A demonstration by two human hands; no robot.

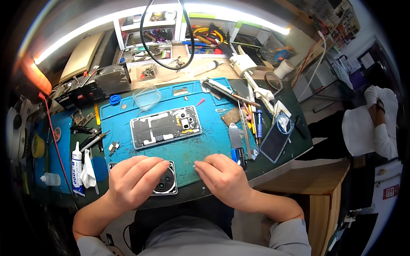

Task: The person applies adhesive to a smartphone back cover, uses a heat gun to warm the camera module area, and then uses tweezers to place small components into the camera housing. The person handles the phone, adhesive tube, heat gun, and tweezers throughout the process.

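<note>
My left hand (136, 181) is closed in a pinch above a phone back panel (171, 190) with a round black camera ring; whatever its fingertips hold, if anything, is hidden. The hand covers much of that panel. Opposite it, my right hand (224, 177) pinches a tiny pale piece (194, 166), too small to name. Beyond both hands an opened smartphone (164, 128) lies on the blue work mat (211, 147), its inner parts and camera module exposed. Small metal phone parts (113, 147) lie left of the phone.
On the left are a glue tube (77, 170), a white tissue (88, 170) and pliers (83, 130). A broad blade (235, 137), a blue screwdriver (259, 126) and another phone (276, 141) lie on the right. A clear plastic box (146, 98) stands behind. Another person (367, 128) is at far right.
</note>
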